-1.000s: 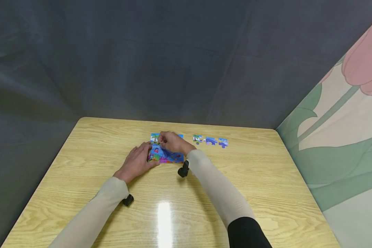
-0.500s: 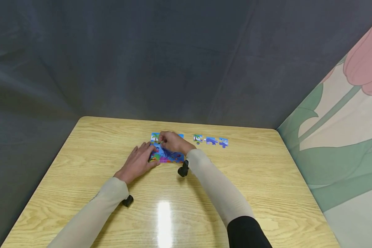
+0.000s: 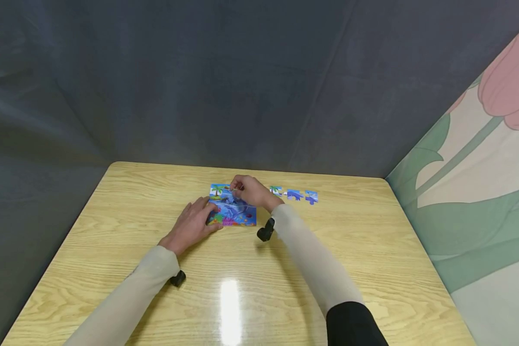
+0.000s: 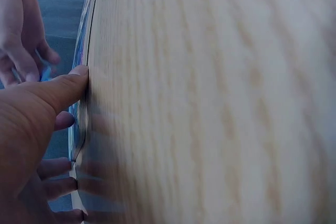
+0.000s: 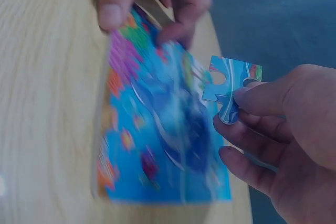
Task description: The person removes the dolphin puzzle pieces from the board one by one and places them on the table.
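blue all over, a puzzle piece [image 5: 234,71] is pinched between the thumb and fingers of the right hand [image 3: 252,191], over the far part of a puzzle board [image 3: 235,211] with an undersea picture. the left hand [image 3: 191,225] rests against the board's left side, its fingers apart and its thumb at the near edge. to the right, three loose pieces [image 3: 294,194] lie in a row on the wooden tabletop [image 3: 199,312].
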Demonstrator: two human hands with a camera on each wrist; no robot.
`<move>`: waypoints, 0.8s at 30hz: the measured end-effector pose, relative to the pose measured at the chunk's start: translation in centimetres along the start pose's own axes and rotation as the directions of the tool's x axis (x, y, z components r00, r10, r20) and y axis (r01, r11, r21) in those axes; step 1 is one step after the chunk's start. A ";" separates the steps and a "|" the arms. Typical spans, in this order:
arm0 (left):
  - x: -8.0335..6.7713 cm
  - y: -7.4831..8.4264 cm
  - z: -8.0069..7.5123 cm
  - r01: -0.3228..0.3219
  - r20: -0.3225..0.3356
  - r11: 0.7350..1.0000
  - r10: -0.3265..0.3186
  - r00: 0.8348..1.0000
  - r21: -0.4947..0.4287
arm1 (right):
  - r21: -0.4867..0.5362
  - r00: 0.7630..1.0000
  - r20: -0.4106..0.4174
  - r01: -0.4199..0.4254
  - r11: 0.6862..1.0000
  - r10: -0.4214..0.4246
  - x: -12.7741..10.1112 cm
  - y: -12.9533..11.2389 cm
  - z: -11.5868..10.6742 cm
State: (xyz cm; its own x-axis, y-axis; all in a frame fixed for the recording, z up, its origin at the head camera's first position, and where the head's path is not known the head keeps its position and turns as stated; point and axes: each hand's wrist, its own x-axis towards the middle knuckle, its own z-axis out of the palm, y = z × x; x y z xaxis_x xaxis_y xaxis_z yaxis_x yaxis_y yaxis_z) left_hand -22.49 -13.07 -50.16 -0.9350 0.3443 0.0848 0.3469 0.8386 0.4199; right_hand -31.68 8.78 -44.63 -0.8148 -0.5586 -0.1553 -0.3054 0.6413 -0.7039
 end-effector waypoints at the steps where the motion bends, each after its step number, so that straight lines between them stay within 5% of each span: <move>1: 0.0 0.0 0.0 0.000 0.000 1.000 0.000 1.000 -0.004 | 0.005 1.000 -0.010 -0.007 1.000 0.007 -0.3 0.2 -0.5; 12: -0.1 0.0 0.0 0.003 0.029 1.000 -0.002 1.000 -0.008 | 0.040 0.991 -0.105 -0.082 0.996 0.086 -5.0 4.5 -4.9; 24: -0.1 0.2 -0.2 0.008 0.046 1.000 -0.007 0.999 -0.019 | 0.007 0.984 -0.061 -0.168 0.986 0.168 -7.8 8.2 -5.3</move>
State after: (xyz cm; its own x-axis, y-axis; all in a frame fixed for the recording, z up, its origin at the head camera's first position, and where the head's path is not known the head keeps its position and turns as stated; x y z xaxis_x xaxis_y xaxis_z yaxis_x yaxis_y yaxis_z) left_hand -22.31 -13.05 -49.91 -0.9331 0.3573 0.0400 0.3379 0.8332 0.4378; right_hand -30.43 21.21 -45.51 -0.8832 -0.4097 -0.2284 -0.1612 0.7224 -0.6724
